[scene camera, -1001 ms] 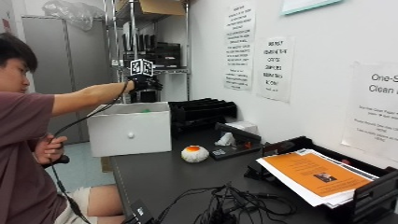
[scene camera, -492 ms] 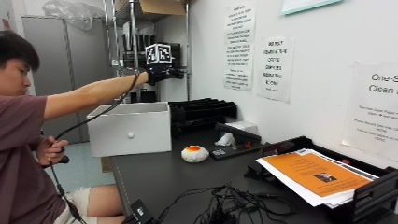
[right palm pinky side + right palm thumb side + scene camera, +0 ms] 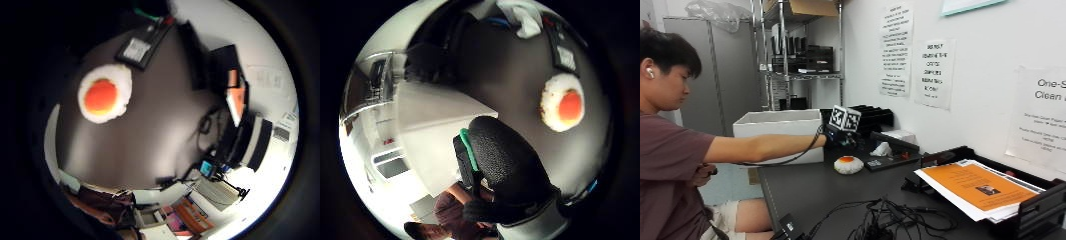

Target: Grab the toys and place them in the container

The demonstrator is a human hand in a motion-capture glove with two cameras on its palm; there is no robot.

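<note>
A fried-egg toy [image 3: 848, 165], white with an orange yolk, lies on the dark table [image 3: 820, 200] in front of the white container [image 3: 773, 131]. My gloved right hand [image 3: 840, 139] hovers just above and slightly behind the toy, apart from it, at the end of an outstretched arm. Both palm views look down on the egg toy [image 3: 103, 93] [image 3: 563, 109] lying on the table, with nothing held. The gloved thumb [image 3: 507, 167] shows beside the container [image 3: 440, 135]. The container's inside is hidden from the outside view.
A flat black device [image 3: 883, 161] and a crumpled white item [image 3: 881, 149] lie just behind the egg. Black stacked trays [image 3: 869, 117] stand by the wall. A paper tray with an orange sheet [image 3: 973, 187] is at the right, and cables [image 3: 886, 220] lie near the front.
My hand was over the container, rose higher, and has now come down and to the right, stopping above the egg toy. The egg has not moved.
</note>
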